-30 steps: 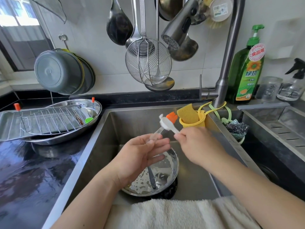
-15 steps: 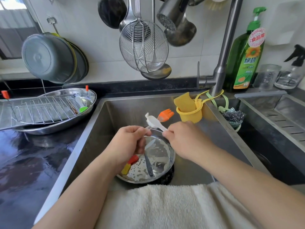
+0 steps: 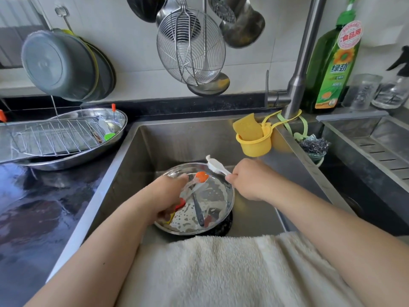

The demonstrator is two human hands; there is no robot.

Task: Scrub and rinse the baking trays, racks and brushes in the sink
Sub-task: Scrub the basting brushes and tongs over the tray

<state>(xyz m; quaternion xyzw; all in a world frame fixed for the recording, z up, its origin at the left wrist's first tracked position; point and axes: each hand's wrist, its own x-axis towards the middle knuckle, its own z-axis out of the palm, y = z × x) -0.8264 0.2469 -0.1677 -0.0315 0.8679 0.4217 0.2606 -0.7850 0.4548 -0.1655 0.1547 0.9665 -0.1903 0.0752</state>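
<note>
My left hand (image 3: pixel 164 194) grips the clear handle of an orange-headed basting brush (image 3: pixel 201 177) over a round soapy steel tray (image 3: pixel 223 196) on the sink floor. My right hand (image 3: pixel 247 179) grips a white scrubbing brush (image 3: pixel 214 165), its head just up and right of the orange bristles. Another dark-handled brush (image 3: pixel 198 210) lies in the tray. A wire rack (image 3: pixel 55 136) rests on stacked steel trays (image 3: pixel 119 120) on the left counter, with a green-tipped brush (image 3: pixel 106 131) on it.
A white towel (image 3: pixel 221 269) drapes the sink's front edge. A yellow sponge holder (image 3: pixel 254 140) and steel wool (image 3: pixel 314 145) hang by the faucet (image 3: pixel 303 56). Ladles and a wire strainer (image 3: pixel 190 47) hang overhead. A green soap bottle (image 3: pixel 334 60) stands at the back right. The black counter (image 3: pixel 33 207) is wet.
Both hands dropped lower into the sink, toward the round tray. The orange brush head moved down and left of the white brush. The camera view tilted downward.
</note>
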